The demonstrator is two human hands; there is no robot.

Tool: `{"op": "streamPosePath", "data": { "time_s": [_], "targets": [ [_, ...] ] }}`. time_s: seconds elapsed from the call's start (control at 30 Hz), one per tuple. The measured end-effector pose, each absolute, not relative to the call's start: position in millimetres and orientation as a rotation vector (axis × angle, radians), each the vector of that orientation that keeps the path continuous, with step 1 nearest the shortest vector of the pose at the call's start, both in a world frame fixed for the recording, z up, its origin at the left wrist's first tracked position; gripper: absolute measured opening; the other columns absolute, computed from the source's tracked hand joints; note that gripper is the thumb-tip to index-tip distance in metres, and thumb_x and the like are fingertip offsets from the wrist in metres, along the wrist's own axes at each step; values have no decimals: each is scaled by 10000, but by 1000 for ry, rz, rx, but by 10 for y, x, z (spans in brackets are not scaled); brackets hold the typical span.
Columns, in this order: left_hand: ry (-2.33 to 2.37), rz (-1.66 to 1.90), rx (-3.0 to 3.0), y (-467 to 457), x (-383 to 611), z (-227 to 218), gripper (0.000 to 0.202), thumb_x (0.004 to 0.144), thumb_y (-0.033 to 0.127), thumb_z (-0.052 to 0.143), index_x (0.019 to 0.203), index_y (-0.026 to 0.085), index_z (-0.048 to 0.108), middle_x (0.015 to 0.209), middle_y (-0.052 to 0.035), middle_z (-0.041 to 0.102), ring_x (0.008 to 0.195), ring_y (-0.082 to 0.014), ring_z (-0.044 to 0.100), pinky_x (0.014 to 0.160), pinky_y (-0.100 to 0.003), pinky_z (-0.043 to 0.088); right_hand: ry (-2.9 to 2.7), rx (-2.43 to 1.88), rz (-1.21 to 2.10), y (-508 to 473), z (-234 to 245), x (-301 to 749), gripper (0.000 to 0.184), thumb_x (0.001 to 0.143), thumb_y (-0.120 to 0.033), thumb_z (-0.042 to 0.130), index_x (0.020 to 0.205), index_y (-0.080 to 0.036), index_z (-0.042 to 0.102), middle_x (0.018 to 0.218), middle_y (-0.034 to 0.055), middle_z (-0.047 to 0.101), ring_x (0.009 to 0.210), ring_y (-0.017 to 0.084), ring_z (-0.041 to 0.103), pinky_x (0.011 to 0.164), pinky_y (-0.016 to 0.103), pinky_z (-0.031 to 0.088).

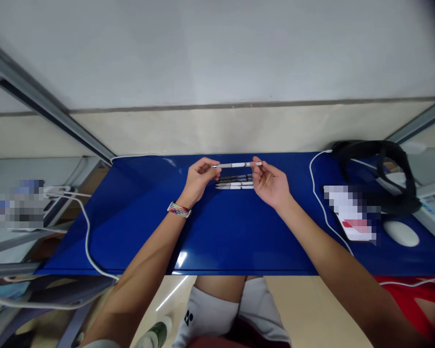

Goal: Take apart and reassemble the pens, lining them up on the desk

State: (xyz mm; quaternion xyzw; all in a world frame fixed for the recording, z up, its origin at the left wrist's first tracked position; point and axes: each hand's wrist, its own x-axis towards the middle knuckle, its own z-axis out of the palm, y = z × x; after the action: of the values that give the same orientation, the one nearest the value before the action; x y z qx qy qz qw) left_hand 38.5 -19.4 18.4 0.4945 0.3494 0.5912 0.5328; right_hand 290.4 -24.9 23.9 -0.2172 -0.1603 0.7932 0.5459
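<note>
A white and grey pen (238,165) is held level between my two hands, above the blue table. My left hand (198,180), with a colourful woven band on its wrist, pinches the pen's left tip. At the other end, the fingers of my right hand (271,182) close around the pen. Just below it, several pens (235,185), some dark and some white, lie side by side in a row on the table. My right hand covers their right ends.
The blue table (217,232) meets a pale wall. To the right are a phone (350,212) with a blurred screen, a white computer mouse (401,233), a black strapped headset (380,174) and a white cable (317,193). Another white cable (87,237) hangs over the left side.
</note>
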Motion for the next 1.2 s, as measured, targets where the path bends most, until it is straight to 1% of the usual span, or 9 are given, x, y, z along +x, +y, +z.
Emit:
{"op": "streamPosePath", "data": {
  "time_s": [0.1, 0.2, 0.3, 0.5, 0.67, 0.8, 0.9, 1.1, 1.2],
  "targets": [
    [837, 1409, 1182, -201, 389, 190, 248, 771, 284, 950, 937, 198, 788, 752, 1, 708, 674, -109, 659, 644, -242, 557, -402, -497, 1886, -257, 257, 2910, 283, 1039, -199, 534, 1224, -169, 745, 1003, 61, 877, 856, 141, 854, 800, 225, 709],
    [826, 1396, 1186, -210, 396, 194, 250, 780, 289, 947, 932, 190, 776, 751, 3, 704, 662, -104, 658, 645, -241, 553, -404, -526, 1874, -244, 249, 2924, 273, 1039, -174, 519, 1171, -171, 758, 959, 54, 875, 808, 122, 848, 773, 196, 698],
    [808, 1372, 1172, -218, 403, 198, 266, 775, 292, 953, 928, 186, 764, 752, 8, 698, 656, -104, 662, 644, -242, 554, -422, -555, 1861, -232, 237, 2938, 224, 1019, -155, 562, 1098, -185, 769, 919, 38, 871, 746, 109, 835, 740, 174, 688],
    [790, 1373, 1141, -216, 395, 204, 276, 768, 288, 963, 934, 190, 766, 774, 10, 697, 651, -97, 662, 644, -237, 554, -418, -541, 1883, -244, 257, 2934, 255, 1037, -186, 545, 1155, -182, 771, 977, 38, 875, 774, 99, 837, 737, 164, 682],
    [786, 1371, 1135, -215, 380, 209, 270, 765, 264, 959, 952, 193, 777, 800, 6, 700, 664, -97, 668, 654, -239, 561, -459, -561, 1872, -234, 246, 2929, 209, 1012, -165, 582, 1079, -198, 777, 951, 31, 873, 722, 92, 820, 707, 152, 675],
    [809, 1387, 1139, -216, 388, 218, 261, 758, 265, 960, 934, 194, 782, 818, 3, 702, 654, -90, 657, 643, -233, 554, -427, -525, 1891, -241, 258, 2931, 234, 1022, -219, 579, 1148, -184, 773, 1019, 53, 876, 756, 105, 826, 708, 157, 679],
    [830, 1402, 1143, -213, 397, 217, 257, 752, 266, 960, 928, 192, 788, 826, 0, 706, 649, -86, 652, 637, -227, 544, -401, -513, 1916, -237, 252, 2937, 255, 1030, -266, 578, 1173, -169, 766, 1007, 62, 875, 736, 107, 821, 700, 158, 679],
    [841, 1392, 1166, -223, 421, 207, 247, 760, 264, 953, 933, 195, 790, 759, 14, 677, 633, -86, 634, 628, -221, 522, -454, -530, 1875, -184, 154, 2959, 123, 981, -222, 693, 1084, -220, 761, 886, -16, 854, 760, 83, 825, 740, 125, 672],
    [846, 1400, 1171, -229, 436, 207, 253, 760, 275, 954, 931, 195, 786, 748, 17, 667, 631, -88, 631, 620, -222, 513, -454, -523, 1862, -183, 150, 2950, 102, 984, -200, 694, 1060, -222, 758, 866, -23, 852, 767, 83, 832, 735, 123, 673]
  ]
}}
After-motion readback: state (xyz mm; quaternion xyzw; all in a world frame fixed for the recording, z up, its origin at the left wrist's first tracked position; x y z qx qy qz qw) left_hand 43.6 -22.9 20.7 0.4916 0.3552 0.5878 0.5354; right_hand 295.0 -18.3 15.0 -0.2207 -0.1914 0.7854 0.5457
